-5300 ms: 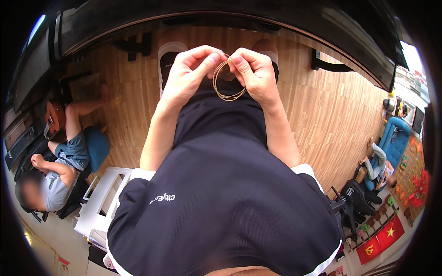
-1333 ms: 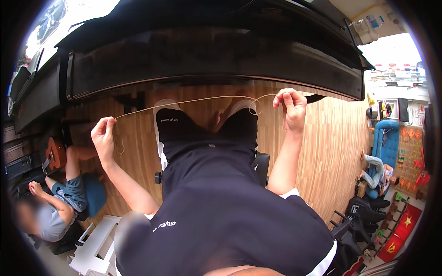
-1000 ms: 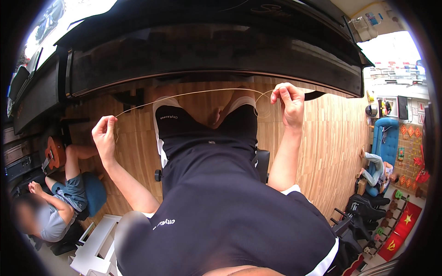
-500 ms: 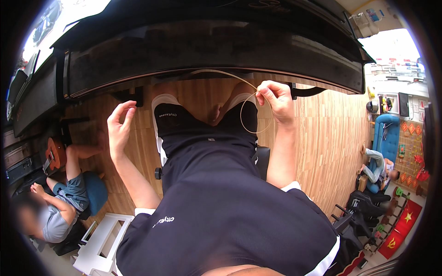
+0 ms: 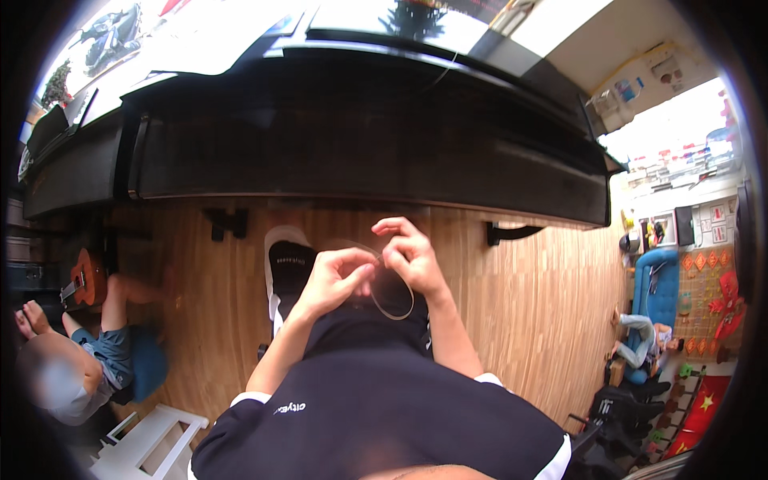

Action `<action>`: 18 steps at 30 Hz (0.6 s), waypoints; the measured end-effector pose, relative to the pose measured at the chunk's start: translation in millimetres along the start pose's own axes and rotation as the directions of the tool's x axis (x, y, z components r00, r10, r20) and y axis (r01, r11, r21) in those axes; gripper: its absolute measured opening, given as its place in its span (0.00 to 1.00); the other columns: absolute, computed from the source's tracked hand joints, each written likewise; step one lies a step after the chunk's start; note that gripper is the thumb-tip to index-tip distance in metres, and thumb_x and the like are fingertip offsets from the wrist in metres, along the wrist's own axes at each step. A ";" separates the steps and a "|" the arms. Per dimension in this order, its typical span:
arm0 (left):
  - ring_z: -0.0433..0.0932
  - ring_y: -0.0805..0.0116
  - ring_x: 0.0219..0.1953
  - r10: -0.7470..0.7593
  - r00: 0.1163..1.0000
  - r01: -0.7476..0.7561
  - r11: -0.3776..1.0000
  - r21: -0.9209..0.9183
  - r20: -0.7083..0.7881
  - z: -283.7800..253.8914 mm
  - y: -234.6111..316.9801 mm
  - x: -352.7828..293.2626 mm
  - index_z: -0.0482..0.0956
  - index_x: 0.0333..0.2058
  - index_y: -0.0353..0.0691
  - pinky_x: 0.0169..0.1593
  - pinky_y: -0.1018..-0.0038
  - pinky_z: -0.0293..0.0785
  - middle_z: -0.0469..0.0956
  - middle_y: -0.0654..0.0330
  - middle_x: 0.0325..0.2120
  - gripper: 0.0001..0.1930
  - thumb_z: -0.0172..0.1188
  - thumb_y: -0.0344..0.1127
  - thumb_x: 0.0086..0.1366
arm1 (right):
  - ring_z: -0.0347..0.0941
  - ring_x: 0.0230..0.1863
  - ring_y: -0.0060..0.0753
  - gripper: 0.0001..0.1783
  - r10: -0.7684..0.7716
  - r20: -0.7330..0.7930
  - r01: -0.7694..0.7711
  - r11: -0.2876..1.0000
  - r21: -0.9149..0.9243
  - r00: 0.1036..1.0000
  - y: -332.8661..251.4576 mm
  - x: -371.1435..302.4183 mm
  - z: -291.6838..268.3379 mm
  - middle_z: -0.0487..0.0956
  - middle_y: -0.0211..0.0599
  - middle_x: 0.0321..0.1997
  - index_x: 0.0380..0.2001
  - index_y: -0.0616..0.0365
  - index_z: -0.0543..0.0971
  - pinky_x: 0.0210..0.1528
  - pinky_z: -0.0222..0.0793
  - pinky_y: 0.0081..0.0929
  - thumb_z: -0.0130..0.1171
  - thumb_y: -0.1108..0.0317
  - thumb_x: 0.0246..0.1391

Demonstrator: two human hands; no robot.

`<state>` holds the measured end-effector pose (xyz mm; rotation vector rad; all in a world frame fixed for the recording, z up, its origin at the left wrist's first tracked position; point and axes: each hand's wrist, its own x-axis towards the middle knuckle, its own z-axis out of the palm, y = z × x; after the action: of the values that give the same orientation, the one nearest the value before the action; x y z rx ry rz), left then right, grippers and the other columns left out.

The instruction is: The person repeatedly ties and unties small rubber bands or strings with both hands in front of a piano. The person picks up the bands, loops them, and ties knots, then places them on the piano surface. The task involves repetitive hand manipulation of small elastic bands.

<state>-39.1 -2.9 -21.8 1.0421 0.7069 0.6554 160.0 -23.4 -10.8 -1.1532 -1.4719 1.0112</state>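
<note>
A thin, pale, flexible cord (image 5: 411,308) curves in a loop between my hands, above my lap. My right hand (image 5: 412,258) pinches it between thumb and index finger, the other fingers loosely curled. Close beside it, my left hand (image 5: 336,282) is closed, its thumb and fingertips meeting where the loop's left side comes up. Its fingertips partly cover the cord there. A faint stretch of the same cord shows behind the left fingers. Both hands are in front of the black piano-like cabinet, apart from it.
The long black cabinet (image 5: 360,160) spans the area ahead of my knees. At the left a seated person (image 5: 88,360) sits by an orange-brown guitar (image 5: 88,276), near a white stool-like frame (image 5: 156,448). Another person (image 5: 644,340) is on a blue sofa (image 5: 658,288) at the far right.
My left hand has come in from the left to meet the right, its fingers closing at the cord. My right hand has moved left and nearer my body with the cord. The view has tilted.
</note>
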 end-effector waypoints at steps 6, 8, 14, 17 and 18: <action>0.73 0.83 0.21 0.037 0.997 -0.038 0.999 0.002 0.071 -12.4 20.3 -1.7 0.80 0.39 0.33 0.24 0.86 0.68 0.78 0.63 0.24 0.04 0.60 0.26 0.67 | 0.76 0.50 0.41 0.16 -0.079 0.188 0.027 0.964 0.266 0.979 -2.3 9.1 -1.0 0.81 0.45 0.42 0.17 0.64 0.72 0.56 0.69 0.39 0.56 0.68 0.57; 0.71 0.83 0.20 0.073 0.997 -0.071 0.994 -0.082 0.023 -11.7 25.8 -2.9 0.78 0.39 0.34 0.23 0.86 0.65 0.77 0.63 0.25 0.04 0.60 0.26 0.67 | 0.77 0.43 0.36 0.17 -0.017 0.213 -0.059 0.936 0.346 0.977 -5.7 9.7 0.6 0.79 0.39 0.34 0.19 0.62 0.72 0.54 0.70 0.37 0.55 0.65 0.60; 0.69 0.82 0.19 0.253 0.942 -0.294 0.940 -0.176 -0.222 -26.2 50.2 0.9 0.75 0.46 0.34 0.23 0.86 0.65 0.76 0.61 0.25 0.10 0.55 0.21 0.66 | 0.62 0.20 0.21 0.31 0.010 0.333 -0.104 0.959 0.266 0.943 -15.4 12.3 -17.5 0.68 0.26 0.17 0.22 0.60 0.73 0.23 0.56 0.22 0.55 0.40 0.61; 0.70 0.81 0.19 0.349 0.889 -0.382 0.922 -0.059 -0.298 -56.7 47.5 2.3 0.81 0.39 0.32 0.24 0.85 0.67 0.76 0.61 0.25 0.06 0.55 0.23 0.68 | 0.62 0.18 0.21 0.33 -0.035 0.437 -0.051 0.982 0.184 0.899 -35.0 16.3 -39.4 0.68 0.28 0.16 0.24 0.61 0.75 0.22 0.56 0.23 0.58 0.37 0.57; 0.71 0.80 0.20 0.359 0.871 -0.395 0.918 -0.044 -0.337 -63.8 49.6 1.4 0.82 0.39 0.32 0.24 0.85 0.67 0.76 0.61 0.25 0.06 0.55 0.24 0.68 | 0.65 0.20 0.23 0.29 -0.035 0.515 -0.049 0.988 0.148 0.857 -49.5 17.0 -52.7 0.72 0.31 0.19 0.26 0.61 0.75 0.25 0.61 0.25 0.58 0.41 0.59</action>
<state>-95.2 49.9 2.4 0.9865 0.7432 1.2157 202.1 -14.8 49.8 -0.8017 -1.7617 1.4965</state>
